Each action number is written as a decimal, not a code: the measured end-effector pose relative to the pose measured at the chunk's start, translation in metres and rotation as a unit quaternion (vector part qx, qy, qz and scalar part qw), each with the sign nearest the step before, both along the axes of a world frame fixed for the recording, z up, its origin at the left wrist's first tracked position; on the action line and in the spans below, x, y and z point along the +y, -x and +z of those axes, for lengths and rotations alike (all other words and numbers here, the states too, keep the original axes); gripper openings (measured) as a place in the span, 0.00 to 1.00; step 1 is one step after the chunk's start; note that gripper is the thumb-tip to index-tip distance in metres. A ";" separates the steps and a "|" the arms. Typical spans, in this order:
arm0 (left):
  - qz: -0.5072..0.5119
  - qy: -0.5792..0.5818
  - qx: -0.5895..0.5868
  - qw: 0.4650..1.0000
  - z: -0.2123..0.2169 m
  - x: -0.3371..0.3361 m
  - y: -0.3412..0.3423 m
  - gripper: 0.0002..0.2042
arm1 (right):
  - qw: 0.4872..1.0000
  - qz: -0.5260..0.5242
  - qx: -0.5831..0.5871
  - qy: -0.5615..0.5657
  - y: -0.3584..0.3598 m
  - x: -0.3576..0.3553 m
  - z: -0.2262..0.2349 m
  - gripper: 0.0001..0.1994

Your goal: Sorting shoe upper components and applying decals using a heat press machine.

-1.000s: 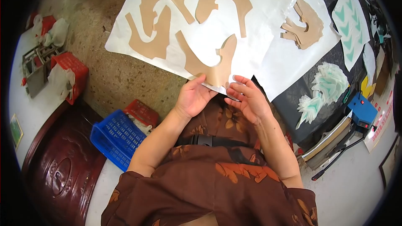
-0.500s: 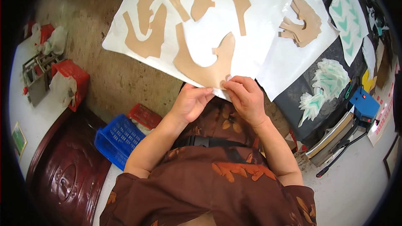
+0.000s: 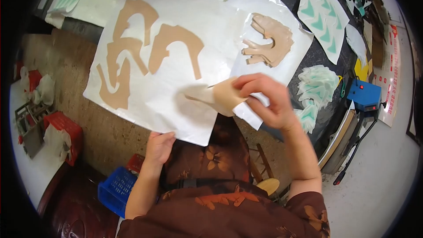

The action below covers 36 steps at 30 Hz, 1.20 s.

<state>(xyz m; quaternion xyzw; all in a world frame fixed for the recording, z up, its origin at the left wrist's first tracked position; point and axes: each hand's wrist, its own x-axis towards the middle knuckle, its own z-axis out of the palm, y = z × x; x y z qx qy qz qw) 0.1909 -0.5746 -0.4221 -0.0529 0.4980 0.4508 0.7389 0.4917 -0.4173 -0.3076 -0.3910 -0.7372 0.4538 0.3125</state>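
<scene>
My right hand [image 3: 268, 100] grips a tan curved cut-out [image 3: 225, 97] that hangs above the white backing sheet [image 3: 174, 119], its narrow end pointing left. The cut-out is seen nearly edge-on and slightly blurred. At the sheet's near edge, my left hand [image 3: 160, 147] pinches the paper, thumb on top and fingers hidden below. Several similar tan pieces lie on the left part of that sheet, among them one single arch-shaped piece [image 3: 178, 44]. To the right, a stack of tan cut-outs [image 3: 273, 44] rests on a second white sheet [image 3: 264, 0].
On the dark table [image 3: 286, 61] lie a sheet with green arrow shapes [image 3: 324, 17] and a pile of green-and-white pieces [image 3: 317, 86]. A blue device [image 3: 365, 95] stands at the right edge. Low on the left are a blue basket [image 3: 116, 189] and a red crate [image 3: 66, 132].
The near tan cut-out has been lifted off the white sheet in my right hand, which moved up and right. My left hand shifted left and down along the sheet's edge. The view has shifted.
</scene>
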 end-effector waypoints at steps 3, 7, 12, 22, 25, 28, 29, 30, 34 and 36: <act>0.010 0.008 0.023 1.000 -0.002 -0.002 0.009 0.24 | 0.994 0.038 -0.098 -0.004 -0.054 0.047 0.012 0.04; 0.022 0.047 0.062 0.997 -0.005 -0.004 0.003 0.25 | 0.977 -0.036 -0.172 0.119 -0.127 0.095 -0.034 0.05; 0.032 0.062 0.079 0.994 -0.008 -0.004 -0.006 0.24 | 0.963 -0.097 -0.248 0.041 -0.172 0.125 -0.092 0.11; 0.094 0.052 0.035 0.994 -0.010 -0.009 -0.015 0.17 | 0.945 -0.232 -0.225 0.050 -0.184 0.134 -0.137 0.15; 0.080 0.070 0.045 0.993 -0.011 -0.006 -0.019 0.14 | 0.892 -0.218 -0.396 0.017 -0.177 0.130 -0.119 0.19; 0.101 0.074 0.024 0.992 -0.009 -0.004 -0.020 0.19 | 0.878 -0.189 -0.406 -0.170 -0.129 0.126 -0.098 0.18; 0.119 0.082 0.004 0.989 -0.007 0.000 -0.023 0.21 | 0.912 -0.183 -0.329 -0.166 -0.099 0.123 -0.089 0.17; 0.107 0.076 0.000 0.991 -0.011 -0.003 -0.020 0.23 | 0.955 -0.160 -0.238 -0.077 -0.072 0.115 -0.092 0.16; 0.092 0.062 0.014 0.994 -0.002 0.006 -0.028 0.21 | 0.980 0.012 -0.183 0.074 0.036 0.083 -0.088 0.12; 0.065 0.064 0.007 0.996 -0.004 0.003 -0.030 0.20 | 0.976 0.026 -0.175 0.125 0.060 0.079 -0.104 0.11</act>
